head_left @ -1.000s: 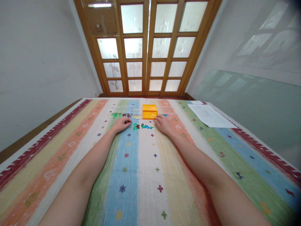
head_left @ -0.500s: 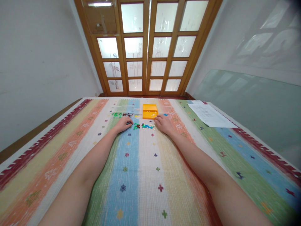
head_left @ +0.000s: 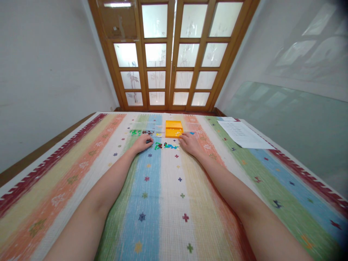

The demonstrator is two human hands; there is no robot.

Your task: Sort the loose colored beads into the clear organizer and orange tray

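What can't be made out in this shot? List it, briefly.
Head view only:
Coloured pieces: too small to tell their shapes.
Left hand and right hand: own fingers hide whether either pinches a piece.
Sheet of paper: print too small to read.
Orange tray: contents too distant to identify.

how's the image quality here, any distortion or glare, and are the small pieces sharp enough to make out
Head view: strong wide-angle stretch, forearms balloon toward the bottom edge; frosted door panes are blown out near white; light on the striped cloth is soft, with hardly any shadow; the coloured pieces between the left hand and right hand are too small to resolve.
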